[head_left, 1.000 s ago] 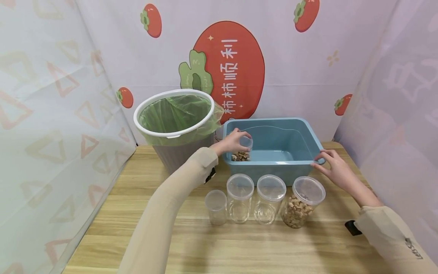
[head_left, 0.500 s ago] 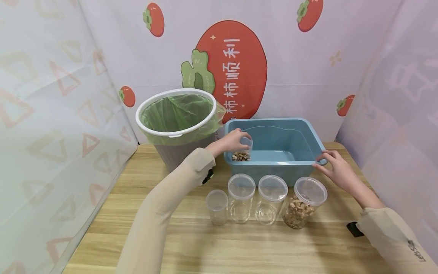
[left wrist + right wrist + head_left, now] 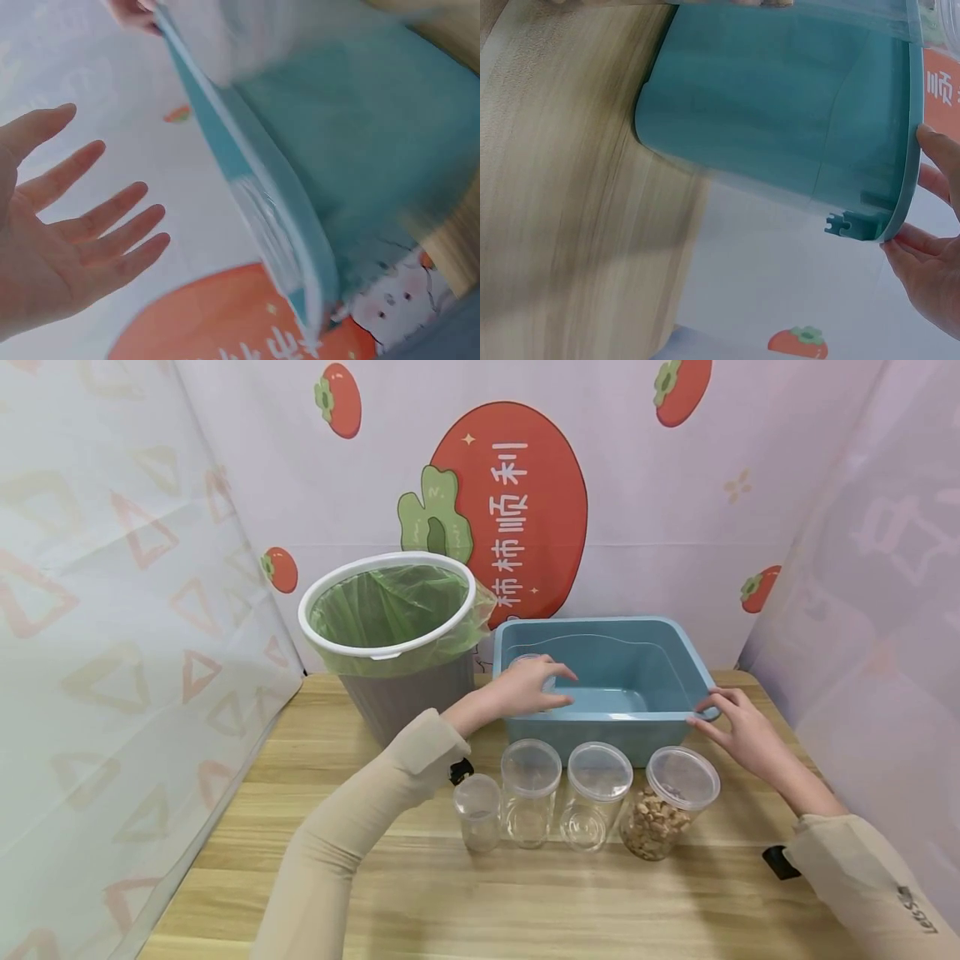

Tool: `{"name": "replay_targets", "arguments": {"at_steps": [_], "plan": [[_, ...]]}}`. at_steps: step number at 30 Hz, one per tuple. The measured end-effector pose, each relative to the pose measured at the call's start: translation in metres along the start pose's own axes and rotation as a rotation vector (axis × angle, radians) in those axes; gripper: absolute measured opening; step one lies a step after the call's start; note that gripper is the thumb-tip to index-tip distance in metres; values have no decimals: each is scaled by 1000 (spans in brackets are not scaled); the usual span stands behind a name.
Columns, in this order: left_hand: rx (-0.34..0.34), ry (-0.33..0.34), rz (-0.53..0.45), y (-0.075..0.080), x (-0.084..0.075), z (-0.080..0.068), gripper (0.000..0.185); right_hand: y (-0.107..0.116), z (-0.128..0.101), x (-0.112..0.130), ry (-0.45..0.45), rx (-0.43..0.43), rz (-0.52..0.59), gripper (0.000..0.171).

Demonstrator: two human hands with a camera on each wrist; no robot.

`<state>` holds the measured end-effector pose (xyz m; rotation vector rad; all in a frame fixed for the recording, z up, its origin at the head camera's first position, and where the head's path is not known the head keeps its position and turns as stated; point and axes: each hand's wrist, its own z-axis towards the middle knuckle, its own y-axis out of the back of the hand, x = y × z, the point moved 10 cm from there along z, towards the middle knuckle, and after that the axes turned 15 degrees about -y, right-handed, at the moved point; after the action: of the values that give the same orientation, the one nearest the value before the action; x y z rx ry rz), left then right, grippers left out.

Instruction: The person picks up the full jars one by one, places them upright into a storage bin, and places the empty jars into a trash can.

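Note:
My left hand (image 3: 528,687) is over the left front part of the blue tub (image 3: 645,739), fingers spread and holding nothing. Behind it, inside the tub, the round top of a clear jar (image 3: 528,657) shows; the hand hides most of that jar. In the left wrist view the same hand (image 3: 75,240) has straight fingers apart from the tub's rim (image 3: 270,165). My right hand (image 3: 738,727) grips the tub's front right corner. The right wrist view shows the fingers and thumb of this hand (image 3: 930,262) pinching the tub's rim (image 3: 911,172).
In front of the tub stand a small clear jar (image 3: 477,814), two taller clear jars (image 3: 531,797) and a lidded jar of nuts (image 3: 660,822), tilted in view. A bin (image 3: 408,693) with a green bag stands left of the tub on the wooden table (image 3: 525,910).
My left hand has let go of the jar of nuts inside the tub, spread its fingers and moved slightly toward me. The right hand keeps its grip on the tub's corner.

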<state>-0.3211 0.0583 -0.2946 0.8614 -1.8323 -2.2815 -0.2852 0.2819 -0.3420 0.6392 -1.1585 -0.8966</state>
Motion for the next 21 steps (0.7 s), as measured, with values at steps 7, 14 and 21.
{"name": "replay_targets", "arguments": {"at_steps": [7, 14, 21], "plan": [[-17, -30, -35, -9, -29, -4, 38, 0, 0, -1, -12, 11, 8, 18], [-101, -94, 8, -19, -58, -1, 36, 1, 0, 0, 4, -7, 9, 17], [-136, -189, 30, -37, -86, 7, 34, 0, 0, -1, 5, -6, -3, 18]]}}
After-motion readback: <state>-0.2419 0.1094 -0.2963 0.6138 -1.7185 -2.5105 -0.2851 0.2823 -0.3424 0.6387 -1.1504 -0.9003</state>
